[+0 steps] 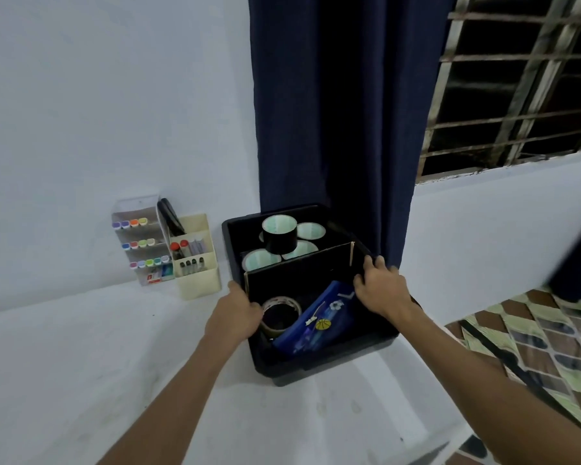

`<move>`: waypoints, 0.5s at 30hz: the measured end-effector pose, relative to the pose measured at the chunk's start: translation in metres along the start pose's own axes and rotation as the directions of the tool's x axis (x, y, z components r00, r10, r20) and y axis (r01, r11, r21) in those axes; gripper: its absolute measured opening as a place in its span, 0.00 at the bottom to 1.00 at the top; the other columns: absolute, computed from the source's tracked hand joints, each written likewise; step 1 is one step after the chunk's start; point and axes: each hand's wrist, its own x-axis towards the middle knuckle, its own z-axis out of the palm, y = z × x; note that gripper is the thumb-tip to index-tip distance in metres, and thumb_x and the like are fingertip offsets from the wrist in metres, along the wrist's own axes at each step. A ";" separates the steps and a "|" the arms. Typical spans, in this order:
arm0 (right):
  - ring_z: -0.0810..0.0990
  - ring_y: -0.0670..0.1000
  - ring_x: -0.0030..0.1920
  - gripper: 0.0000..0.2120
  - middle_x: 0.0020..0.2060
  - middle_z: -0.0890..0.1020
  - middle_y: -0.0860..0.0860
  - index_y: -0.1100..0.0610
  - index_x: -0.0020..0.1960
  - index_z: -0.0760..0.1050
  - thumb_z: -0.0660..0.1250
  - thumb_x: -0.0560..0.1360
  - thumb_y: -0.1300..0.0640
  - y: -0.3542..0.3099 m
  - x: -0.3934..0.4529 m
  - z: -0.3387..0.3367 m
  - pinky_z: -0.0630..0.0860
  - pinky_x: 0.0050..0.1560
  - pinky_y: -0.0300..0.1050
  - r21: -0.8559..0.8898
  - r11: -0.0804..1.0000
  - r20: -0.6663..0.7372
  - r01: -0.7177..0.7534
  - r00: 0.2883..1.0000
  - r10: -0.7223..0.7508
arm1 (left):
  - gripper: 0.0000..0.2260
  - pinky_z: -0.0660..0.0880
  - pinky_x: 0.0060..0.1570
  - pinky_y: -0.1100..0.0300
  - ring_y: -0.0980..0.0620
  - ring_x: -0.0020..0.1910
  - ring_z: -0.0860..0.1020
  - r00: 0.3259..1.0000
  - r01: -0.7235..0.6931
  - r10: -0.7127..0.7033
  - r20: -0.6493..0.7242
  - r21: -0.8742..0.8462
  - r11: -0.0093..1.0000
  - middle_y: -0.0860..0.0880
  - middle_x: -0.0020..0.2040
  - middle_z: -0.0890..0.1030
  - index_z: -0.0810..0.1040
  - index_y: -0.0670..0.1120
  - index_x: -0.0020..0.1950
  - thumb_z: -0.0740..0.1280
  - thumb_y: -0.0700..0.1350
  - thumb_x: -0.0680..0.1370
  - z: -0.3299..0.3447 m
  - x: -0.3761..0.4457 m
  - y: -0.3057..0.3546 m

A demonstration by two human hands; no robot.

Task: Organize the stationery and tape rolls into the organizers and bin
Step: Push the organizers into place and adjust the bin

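Against the wall at far left stands a clear tiered organizer [138, 239], its three steps holding rows of markers with coloured caps; small packets sit at its base. Touching its right side is a cream organizer [197, 263] with stepped compartments: black scissors [170, 218] upright in the rear one, red-capped and grey-capped items in the middle, dark-tipped pens at the front. Both rest on the white bench [81, 364].

The left hand [233, 313] grips the left rim of the black bin [316, 364], fingers curled over the edge, next to a clear tape roll [280, 313] lying inside the near compartment. A blue pencil case [316, 322] with a flower and a basketball decoration leans tilted beside that roll, touching it. A black cardboard divider [299, 275] crosses the bin. Behind it sit black tape rolls [279, 236] with pale green cores, one stacked on the others.

The right hand [381, 286] holds the bin's right rim near the divider's end, fingers bent over the edge. The bin stands on the bench, its back touching a dark blue curtain [332, 112]. A barred window [517, 78] lies at right.
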 end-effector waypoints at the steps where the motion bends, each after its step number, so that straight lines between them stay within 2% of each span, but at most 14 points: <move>1: 0.72 0.67 0.59 0.19 0.61 0.71 0.61 0.62 0.64 0.65 0.56 0.78 0.50 -0.005 -0.002 0.001 0.72 0.56 0.59 -0.002 1.000 0.001 0.001 1.000 -0.001 | 0.18 0.76 0.52 0.50 0.40 0.52 0.77 1.000 -0.001 0.001 -0.001 -0.007 1.000 0.38 0.55 0.78 0.64 0.38 0.63 0.61 0.44 0.76 -0.003 -0.001 -0.004; 3: 0.71 0.66 0.60 0.21 0.63 0.70 0.61 0.62 0.65 0.65 0.56 0.78 0.50 -0.011 -0.004 0.002 0.71 0.57 0.58 -0.001 1.000 0.010 0.000 1.000 0.000 | 0.16 0.75 0.49 0.53 0.40 0.52 0.77 1.000 0.001 -0.001 0.003 -0.025 1.000 0.39 0.55 0.77 0.65 0.39 0.62 0.61 0.43 0.77 -0.007 -0.002 -0.009; 7: 0.71 0.66 0.61 0.22 0.65 0.69 0.62 0.62 0.67 0.64 0.55 0.78 0.50 -0.019 -0.007 0.003 0.70 0.58 0.58 -0.010 1.000 0.013 0.002 1.000 -0.002 | 0.13 0.72 0.39 0.56 0.42 0.44 0.76 1.000 0.017 -0.016 0.017 -0.029 0.999 0.40 0.50 0.76 0.64 0.42 0.59 0.61 0.43 0.77 -0.013 -0.004 -0.015; 11: 0.69 0.66 0.63 0.24 0.67 0.67 0.62 0.62 0.70 0.61 0.54 0.79 0.49 -0.023 -0.010 0.003 0.69 0.59 0.58 -0.009 1.000 0.021 0.001 1.000 0.000 | 0.13 0.70 0.36 0.57 0.41 0.44 0.76 1.000 0.017 -0.017 0.012 -0.016 1.000 0.39 0.51 0.77 0.65 0.41 0.59 0.61 0.44 0.77 -0.015 -0.004 -0.019; 15: 0.70 0.66 0.62 0.25 0.67 0.67 0.62 0.62 0.70 0.62 0.54 0.78 0.49 -0.028 -0.012 0.004 0.70 0.59 0.58 -0.004 1.000 0.019 0.000 1.000 0.001 | 0.13 0.71 0.34 0.58 0.43 0.42 0.75 1.000 0.019 -0.019 0.005 -0.016 1.000 0.42 0.47 0.74 0.65 0.42 0.58 0.61 0.43 0.77 -0.018 -0.005 -0.021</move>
